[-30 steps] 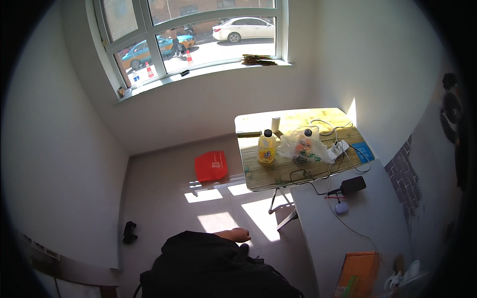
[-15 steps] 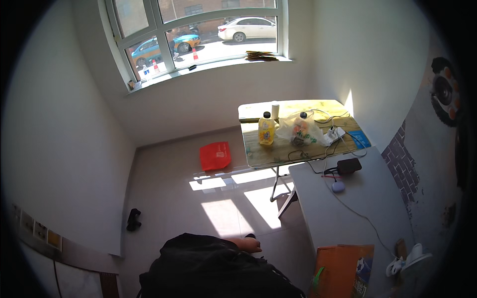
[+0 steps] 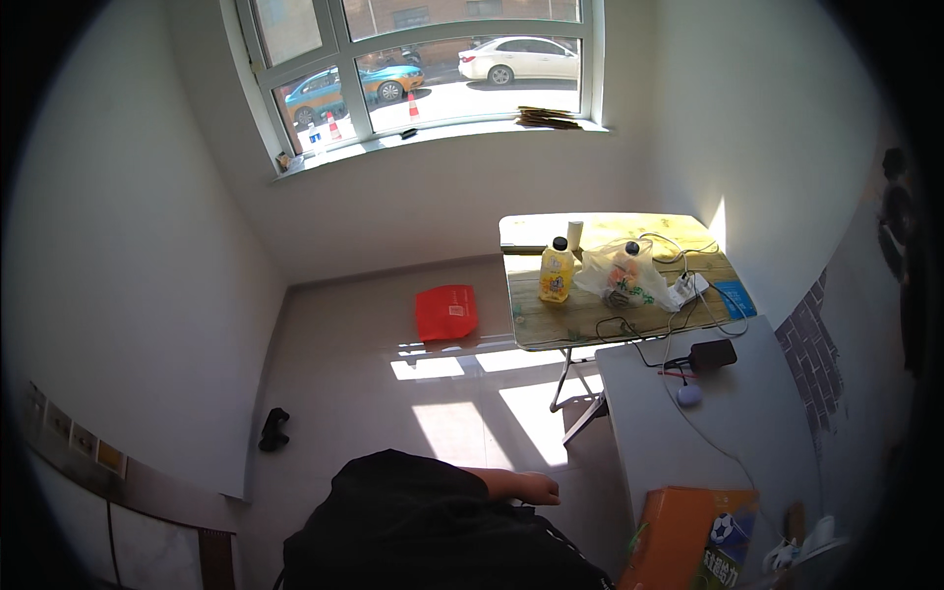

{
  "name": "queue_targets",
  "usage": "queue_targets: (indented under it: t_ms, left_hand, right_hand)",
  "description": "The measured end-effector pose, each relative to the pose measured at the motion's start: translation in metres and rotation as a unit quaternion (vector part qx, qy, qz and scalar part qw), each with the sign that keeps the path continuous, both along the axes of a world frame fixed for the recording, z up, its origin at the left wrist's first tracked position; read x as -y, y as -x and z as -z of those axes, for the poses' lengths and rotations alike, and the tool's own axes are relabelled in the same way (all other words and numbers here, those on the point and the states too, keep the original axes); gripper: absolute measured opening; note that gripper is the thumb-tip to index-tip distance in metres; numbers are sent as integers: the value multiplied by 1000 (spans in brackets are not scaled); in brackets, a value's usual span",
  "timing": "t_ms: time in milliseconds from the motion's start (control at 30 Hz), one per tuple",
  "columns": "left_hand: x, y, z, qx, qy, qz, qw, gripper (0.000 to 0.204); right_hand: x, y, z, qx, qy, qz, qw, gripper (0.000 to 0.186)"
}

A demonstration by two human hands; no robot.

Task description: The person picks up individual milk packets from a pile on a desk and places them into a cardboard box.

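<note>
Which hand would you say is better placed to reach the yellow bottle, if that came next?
Probably the left hand: apparently the one in view, its forearm clear of the black sleeve, with the yellow bottle ahead on the table. The right hand is out of view, so this is tentative.

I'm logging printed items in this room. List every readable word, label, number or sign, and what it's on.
I won't copy wording, only say where print stands:
Orange box: large characters below a football picture.
Yellow bottle: label, too small to read.
Plastic bag: green print, too small.
Flat red bag: pale print, too small.
Blue sheet: pale marks, too blurred.
</note>
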State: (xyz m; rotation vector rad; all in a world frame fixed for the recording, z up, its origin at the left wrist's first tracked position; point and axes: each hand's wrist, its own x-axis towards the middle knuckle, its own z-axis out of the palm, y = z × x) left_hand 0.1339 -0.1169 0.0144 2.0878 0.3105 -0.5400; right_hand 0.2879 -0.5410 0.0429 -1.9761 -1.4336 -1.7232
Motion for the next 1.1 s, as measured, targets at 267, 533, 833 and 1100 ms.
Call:
queue_targets:
  t_ms: [267,533,833,1100]
  left_hand:
    - [-51,21,20,-61,-47,1,997,46]
    - [-93,57,25,-89,-42,-32,995,47]
    - [-111,61,40,-89,-30,-37,995,47]
    - [-122,58,46,-84,-15,-20,996,48]
  right_hand:
    - [-16,-9,-76,-507,0,357,785,62]
    - [-5,-35,-87,-689,-7,358,630,59]
    - [-71,12,-176,-622,250,311,674,50]
    - [-106,38,-141,-646,351,127,666,55]
